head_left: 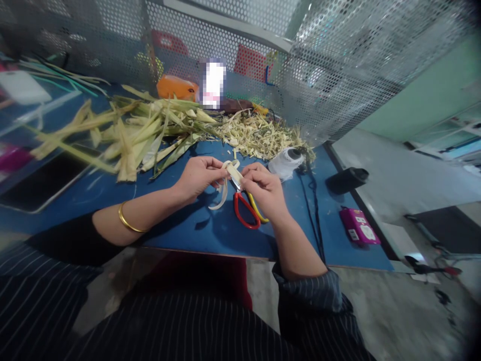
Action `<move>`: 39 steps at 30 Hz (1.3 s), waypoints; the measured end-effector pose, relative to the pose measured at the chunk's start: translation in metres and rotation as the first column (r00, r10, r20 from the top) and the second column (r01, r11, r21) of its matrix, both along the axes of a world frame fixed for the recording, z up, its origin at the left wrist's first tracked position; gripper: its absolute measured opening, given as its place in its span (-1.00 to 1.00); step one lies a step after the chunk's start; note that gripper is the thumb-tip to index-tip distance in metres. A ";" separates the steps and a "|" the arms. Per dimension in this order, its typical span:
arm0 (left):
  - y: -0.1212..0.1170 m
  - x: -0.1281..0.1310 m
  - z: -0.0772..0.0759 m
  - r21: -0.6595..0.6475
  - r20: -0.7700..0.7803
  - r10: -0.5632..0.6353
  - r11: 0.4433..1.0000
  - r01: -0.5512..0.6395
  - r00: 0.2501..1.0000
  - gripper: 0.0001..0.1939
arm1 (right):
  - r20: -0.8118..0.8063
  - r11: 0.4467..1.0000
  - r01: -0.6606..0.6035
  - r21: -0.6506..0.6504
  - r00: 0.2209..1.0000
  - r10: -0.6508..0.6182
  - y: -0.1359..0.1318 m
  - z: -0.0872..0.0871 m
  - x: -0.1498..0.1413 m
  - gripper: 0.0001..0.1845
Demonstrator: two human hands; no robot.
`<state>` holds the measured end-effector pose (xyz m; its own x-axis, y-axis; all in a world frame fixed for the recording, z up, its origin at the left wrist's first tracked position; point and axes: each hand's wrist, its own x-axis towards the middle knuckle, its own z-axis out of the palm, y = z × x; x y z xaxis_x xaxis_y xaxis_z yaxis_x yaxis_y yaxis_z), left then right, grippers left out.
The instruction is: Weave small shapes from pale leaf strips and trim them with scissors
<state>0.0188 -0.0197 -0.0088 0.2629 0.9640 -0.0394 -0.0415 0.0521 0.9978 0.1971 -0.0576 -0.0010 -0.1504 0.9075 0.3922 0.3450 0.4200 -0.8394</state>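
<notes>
Between my two hands, just above the blue table, is a pale strip of corn husk (235,174). The fingertips of my left hand (203,176) pinch its left end, where a thin curl of strip hangs down. My right hand (263,186) pinches the other end between thumb and fingers. Scissors (247,211) with one red and one yellow handle lie on the table below the husk, partly hidden by my right hand. Past my hands, long green-yellow husks (150,123) lie at the left and a heap of short husk scraps (259,133) in the middle.
A white thread spool (287,161) stands right of my hands, with dark cords (313,200) beside it. Further right are a black cylinder (346,180) and a magenta pack (358,226). A dark flat tray-like thing (48,180) lies left. Perforated metal mesh (240,55) rises behind the table (210,235).
</notes>
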 end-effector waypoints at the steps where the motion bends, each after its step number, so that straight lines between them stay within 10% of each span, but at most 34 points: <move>1: -0.001 0.000 0.000 0.005 -0.003 0.000 1.000 0.000 1.000 -0.85 | 0.006 1.000 0.004 0.004 1.000 -0.004 0.000 -0.001 0.000 -0.76; 14: -0.008 0.000 -0.001 0.284 -0.315 0.069 0.959 0.025 0.947 -0.45 | 0.112 0.994 0.090 0.064 0.989 -0.096 0.003 -0.013 -0.004 -0.73; 23: -0.020 0.003 0.003 0.423 -0.553 0.055 0.878 0.224 0.831 -0.15 | -0.251 0.931 -0.065 -0.358 0.968 -0.029 0.007 -0.016 -0.007 -0.69; 27: -0.023 0.006 0.005 0.382 -0.547 -0.002 0.889 0.252 0.837 -0.10 | -0.376 0.933 -0.043 -0.358 0.921 -0.102 0.008 -0.013 -0.005 -0.69; 32: -0.016 0.004 0.001 0.176 -0.361 -0.242 0.931 0.320 0.901 -0.53 | -0.427 0.966 0.075 -0.247 0.887 -0.179 0.010 -0.012 -0.005 -0.65; 39: -0.008 0.001 -0.003 -0.010 -0.230 -0.587 0.799 0.601 0.777 -0.83 | -0.412 0.963 -0.047 -0.265 0.908 -0.069 0.009 -0.015 -0.006 -0.72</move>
<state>0.0202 -0.0282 -0.0120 0.7761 0.6213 -0.1079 0.1877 -0.0643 0.9801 0.1915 -0.0481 -0.0160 -0.0162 0.9864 0.1637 -0.0551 0.1626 -0.9851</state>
